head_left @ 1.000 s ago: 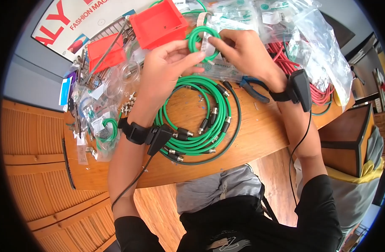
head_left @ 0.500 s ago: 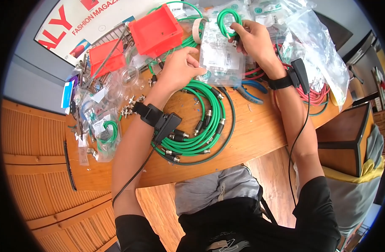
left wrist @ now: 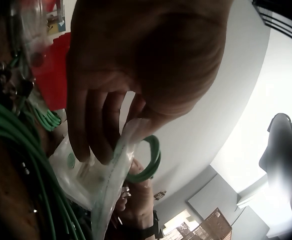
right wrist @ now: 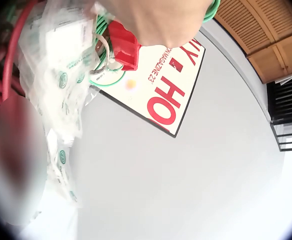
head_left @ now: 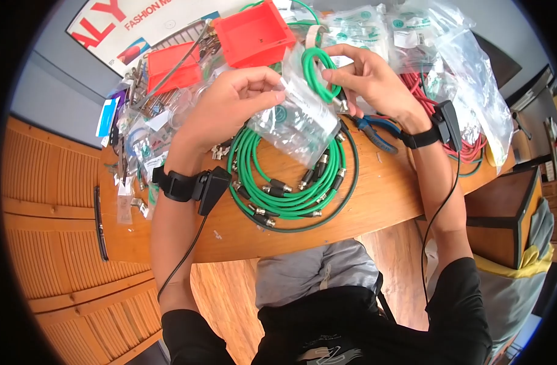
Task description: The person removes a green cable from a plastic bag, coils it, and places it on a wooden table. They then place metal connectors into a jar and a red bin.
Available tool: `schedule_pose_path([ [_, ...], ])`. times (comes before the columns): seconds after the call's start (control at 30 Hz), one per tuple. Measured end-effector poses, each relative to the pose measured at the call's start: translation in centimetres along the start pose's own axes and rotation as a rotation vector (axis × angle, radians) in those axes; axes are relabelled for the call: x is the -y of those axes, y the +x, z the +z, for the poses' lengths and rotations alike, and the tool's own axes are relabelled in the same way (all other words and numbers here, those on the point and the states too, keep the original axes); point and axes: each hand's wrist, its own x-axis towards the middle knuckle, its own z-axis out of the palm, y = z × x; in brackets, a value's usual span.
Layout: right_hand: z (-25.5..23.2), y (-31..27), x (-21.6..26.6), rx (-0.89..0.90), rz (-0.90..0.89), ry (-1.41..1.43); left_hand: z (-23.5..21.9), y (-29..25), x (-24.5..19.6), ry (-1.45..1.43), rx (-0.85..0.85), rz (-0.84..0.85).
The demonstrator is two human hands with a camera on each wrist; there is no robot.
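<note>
A: Which landmark do we log?

B: The wide coil of green cables with black-and-silver connectors [head_left: 290, 208], lying on the brown wooden table [head_left: 375, 182].

A: From the left, then?

B: Beyond the coil's left side we note a shallow red plastic tray [head_left: 175, 70]. Nearer the coil, above its far left rim, is the left hand [head_left: 236, 100]. Its thumb and fingers are clamped on the edge of a clear flat plastic bag with green print [head_left: 290, 125]. A deep red plastic box [head_left: 251, 33] sits beyond the coil.

A: Where is the bag?

B: Over the coil's far rim, tilted, hiding part of it from the head view. We cannot tell whether they touch.

A: Further right?

B: Beyond the coil, slightly right of its middle, a small green cable loop with a metal connector [head_left: 312, 78], just beside the bag. The right hand [head_left: 372, 82] pinches it between thumb and fingers. Right of the coil we record blue-handled pliers [head_left: 372, 135]; well to its right, a bundle of red cables [head_left: 473, 149].
</note>
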Motion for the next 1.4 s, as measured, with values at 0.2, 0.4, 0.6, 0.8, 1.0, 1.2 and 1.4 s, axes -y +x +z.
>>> schedule_pose_path([
  [0.2, 2.2, -0.2, 0.5, 0.088, -0.011, 0.065, -2.5, -3.1, 0.7, 0.024, 0.010, 0.010],
  [0.4, 4.0, -0.5, 0.7, 0.132, -0.014, -0.066, -3.4, -3.6, 2.4, -0.037, 0.157, 0.021],
  [0.6, 4.1, -1.2, 1.6, 0.286, 0.084, -0.071, -3.1, -3.2, 2.0, -0.156, 0.262, -0.014],
  [0.8, 3.1, -0.9, 0.4, 0.353, 0.123, -0.051, -3.2, -2.8, 1.9, -0.113, 0.164, 0.053],
  [1.0, 2.1, -1.1, 1.0, 0.257, 0.111, -0.108, -3.6, -2.5, 3.3, -0.101, -0.223, -0.029],
  [1.2, -1.4, 0.9, 0.0, -0.351, 0.023, 0.010, -4.2, -2.8, 5.1, -0.196, -0.263, 0.019],
  [1.4, -3.4, 1.6, -2.3, -0.474, 0.203, -0.164, -3.4, -3.3, 4.3, -0.352, -0.099, 0.166],
])
